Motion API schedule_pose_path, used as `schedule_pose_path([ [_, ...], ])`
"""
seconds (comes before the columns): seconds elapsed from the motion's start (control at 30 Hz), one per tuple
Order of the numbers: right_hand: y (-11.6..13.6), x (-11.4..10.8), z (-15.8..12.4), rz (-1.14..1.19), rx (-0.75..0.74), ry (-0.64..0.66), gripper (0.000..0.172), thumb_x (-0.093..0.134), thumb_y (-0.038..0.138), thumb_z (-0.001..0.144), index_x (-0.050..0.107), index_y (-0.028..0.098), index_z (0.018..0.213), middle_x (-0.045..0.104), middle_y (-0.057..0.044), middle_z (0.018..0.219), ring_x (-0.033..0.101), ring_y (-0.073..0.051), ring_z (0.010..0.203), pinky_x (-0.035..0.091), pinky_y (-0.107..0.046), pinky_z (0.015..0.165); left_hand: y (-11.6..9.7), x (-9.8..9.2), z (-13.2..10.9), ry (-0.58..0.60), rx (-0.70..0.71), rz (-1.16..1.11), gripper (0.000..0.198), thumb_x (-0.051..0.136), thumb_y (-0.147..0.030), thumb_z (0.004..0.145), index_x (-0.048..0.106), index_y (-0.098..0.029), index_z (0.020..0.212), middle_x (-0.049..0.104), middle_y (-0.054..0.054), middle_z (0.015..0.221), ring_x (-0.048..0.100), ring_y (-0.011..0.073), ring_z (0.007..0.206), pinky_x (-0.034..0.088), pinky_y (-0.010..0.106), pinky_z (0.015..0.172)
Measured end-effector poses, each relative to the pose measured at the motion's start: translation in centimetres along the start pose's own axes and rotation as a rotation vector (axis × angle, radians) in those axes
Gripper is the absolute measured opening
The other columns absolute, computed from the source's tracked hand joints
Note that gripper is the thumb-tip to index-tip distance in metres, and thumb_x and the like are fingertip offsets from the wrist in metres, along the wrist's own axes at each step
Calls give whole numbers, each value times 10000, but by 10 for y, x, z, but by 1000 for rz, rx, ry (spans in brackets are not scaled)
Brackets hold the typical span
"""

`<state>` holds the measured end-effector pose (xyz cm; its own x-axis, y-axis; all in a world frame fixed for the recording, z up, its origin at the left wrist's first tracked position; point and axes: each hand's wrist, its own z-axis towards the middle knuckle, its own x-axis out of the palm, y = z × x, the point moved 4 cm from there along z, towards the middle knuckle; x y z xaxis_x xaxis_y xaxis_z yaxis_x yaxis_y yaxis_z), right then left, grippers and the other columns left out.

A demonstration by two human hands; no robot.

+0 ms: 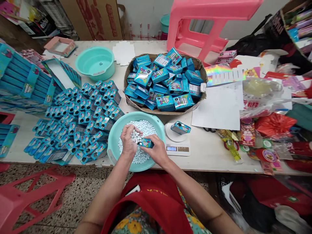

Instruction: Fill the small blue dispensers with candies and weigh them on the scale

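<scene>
Over a turquoise basin [112, 143] of small white candies [147, 127], my left hand [128, 140] is cupped around a heap of the candies. My right hand [158, 149] grips a small blue candy box [147, 143], tilted with one end toward the left palm. The box's end and the candies nearly meet; whether they touch I cannot tell. Just right of the basin, another blue box [180, 127] with a round hole lies on a white digital scale [178, 148], whose display is lit.
Many open-holed blue boxes [83, 117] stand packed at the left. Behind the basin, a cardboard tray [165, 111] is piled with blue boxes. A second turquoise basin [95, 63], a pink stool [209, 19], papers [216, 107] and plastic bags [262, 94] surround the work area.
</scene>
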<state>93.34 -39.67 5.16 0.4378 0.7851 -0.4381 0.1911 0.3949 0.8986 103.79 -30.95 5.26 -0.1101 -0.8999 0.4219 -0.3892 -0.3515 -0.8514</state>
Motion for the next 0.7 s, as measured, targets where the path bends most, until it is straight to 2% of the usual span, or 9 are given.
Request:
schedule_pose_path([
  [0.1,-3,-1,1,7,20,6,326,742,231,678,650,233,990,632,-33,936,598,-209,900,473,-327,790,0,5,0,-11,-8,33,264,609,-432,783,533,-180,770,543,-41,554,593,137,538,474,252,543],
  [0.23,-1,-5,2,48,22,1,319,747,244,675,651,236,979,629,-27,933,597,-204,904,472,-326,802,0,8,-1,-38,20,25,393,592,-483,798,487,-156,608,549,-8,606,597,127,572,480,251,563],
  [0.4,3,-5,-1,70,26,-22,330,756,216,661,645,221,972,615,-32,929,593,-207,907,467,-326,807,-4,12,-2,-51,56,49,364,611,-481,792,526,-157,647,523,-21,577,558,106,520,451,228,518],
  [0.53,5,-4,-2,100,51,-49,316,759,217,667,653,217,965,610,-30,918,593,-198,893,468,-319,802,-8,16,-2,-51,54,57,398,593,-498,799,489,-167,605,481,-31,519,500,93,454,399,215,450],
  [0.7,8,-7,2,123,21,-89,322,734,229,690,647,240,999,615,-31,959,584,-201,929,464,-332,839,-12,21,-4,-40,121,90,430,567,-507,814,480,-167,564,508,-12,546,544,108,523,455,239,538],
])
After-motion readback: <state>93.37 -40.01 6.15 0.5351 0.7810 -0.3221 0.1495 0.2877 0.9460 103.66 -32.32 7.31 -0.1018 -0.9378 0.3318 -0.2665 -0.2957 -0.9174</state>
